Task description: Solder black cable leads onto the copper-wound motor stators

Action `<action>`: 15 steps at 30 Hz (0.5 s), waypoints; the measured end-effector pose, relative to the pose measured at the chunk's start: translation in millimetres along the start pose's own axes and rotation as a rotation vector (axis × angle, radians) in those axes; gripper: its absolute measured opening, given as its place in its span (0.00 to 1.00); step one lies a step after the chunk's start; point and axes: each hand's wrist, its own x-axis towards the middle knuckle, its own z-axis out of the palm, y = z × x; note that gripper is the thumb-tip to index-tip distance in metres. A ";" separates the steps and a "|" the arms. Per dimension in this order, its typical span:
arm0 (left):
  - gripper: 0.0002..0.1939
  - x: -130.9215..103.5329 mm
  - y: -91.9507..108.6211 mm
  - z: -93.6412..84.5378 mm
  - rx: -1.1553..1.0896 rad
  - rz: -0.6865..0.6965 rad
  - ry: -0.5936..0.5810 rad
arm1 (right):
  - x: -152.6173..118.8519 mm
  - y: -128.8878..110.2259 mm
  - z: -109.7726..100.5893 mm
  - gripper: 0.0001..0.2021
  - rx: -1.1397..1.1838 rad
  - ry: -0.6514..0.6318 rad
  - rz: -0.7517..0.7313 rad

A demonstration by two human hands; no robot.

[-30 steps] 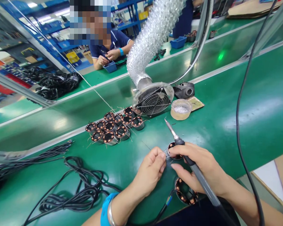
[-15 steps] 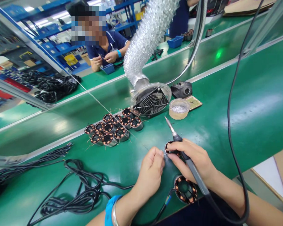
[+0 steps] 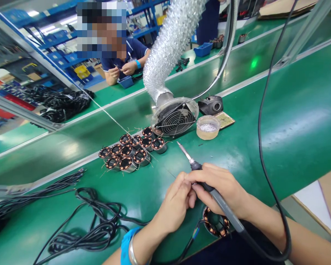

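Green desk (image 3: 300, 121). Left hand (image 3: 173, 204): fingertips pinched together, contents hidden; touching right hand (image 3: 226, 186) at 3 o'clock. Gripped in right: soldering iron (image 3: 220, 200), tip toward 11 o'clock. From both hands: copper-wound stator (image 3: 225, 225) near at 5 o'clock, cable (image 3: 189, 246) at its rim; more stators (image 3: 127, 150) clustered at 10; fume extractor (image 3: 178, 121) at 12.

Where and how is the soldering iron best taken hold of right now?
I'd take the soldering iron by its grey handle, approaching from the person's right: it slants back that way across the right hand, leaving a long stretch exposed. Keep hands well behind the slim bare metal tip, which points away from the person and may be hot.
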 end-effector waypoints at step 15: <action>0.21 0.1 14.8 6.6 0.182 0.103 0.130 | -22.1 -19.1 -39.7 0.19 -0.001 0.119 0.243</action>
